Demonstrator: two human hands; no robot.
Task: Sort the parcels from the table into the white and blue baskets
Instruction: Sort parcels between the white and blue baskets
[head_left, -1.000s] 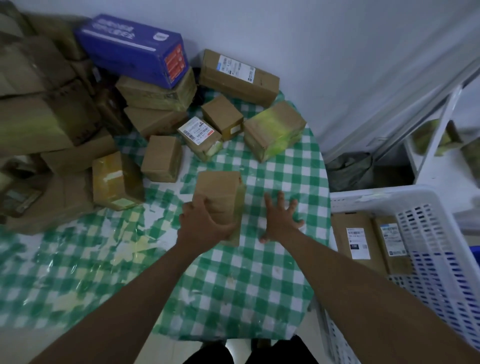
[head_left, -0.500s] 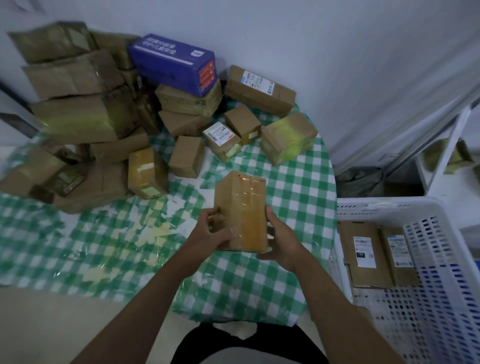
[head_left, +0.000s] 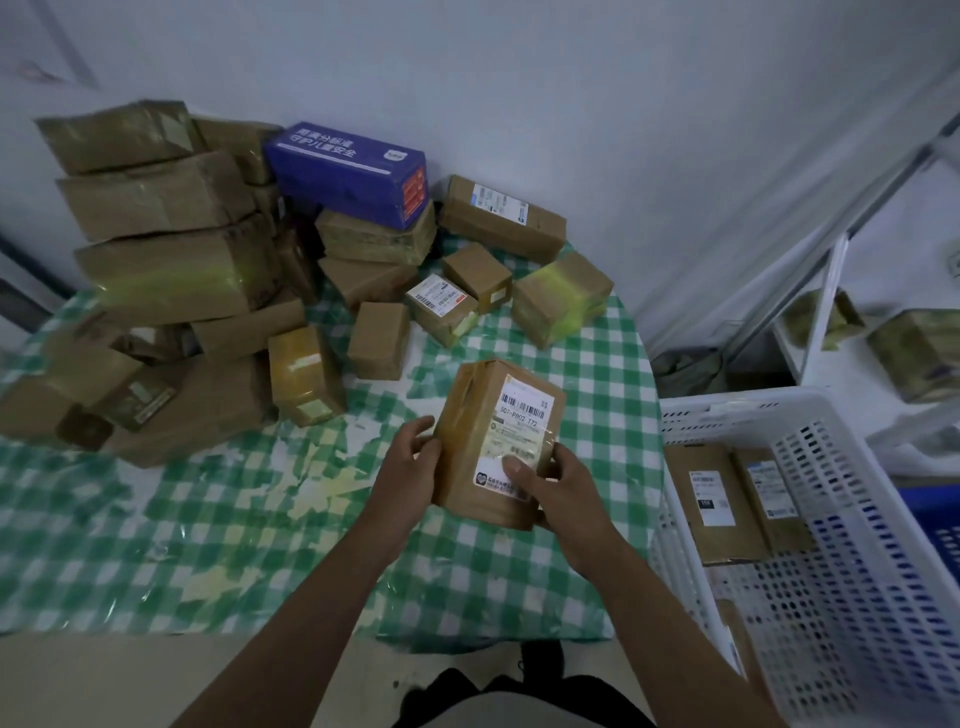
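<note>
Both my hands hold a brown cardboard parcel (head_left: 493, 441) above the table, its white shipping label facing up. My left hand (head_left: 405, 467) grips its left side. My right hand (head_left: 550, 486) grips the lower right corner, thumb pressed on the label. Several more brown parcels (head_left: 171, 270) are piled at the back left of the table (head_left: 234, 545), which wears a green checked cloth. A blue box (head_left: 348, 174) tops the pile. The white basket (head_left: 810, 415) stands to the right of the table with two labelled parcels (head_left: 717, 504) inside. A sliver of the blue basket (head_left: 935, 525) shows beyond it.
Small loose parcels (head_left: 379, 340) lie in the middle back of the table. A white wall closes the back. At the far right, a white shelf (head_left: 831, 312) carries more parcels. The table's front edge runs just before my body.
The parcel stood on the table under my left hand. Both hands have lifted it and turned it, so the label side now faces up.
</note>
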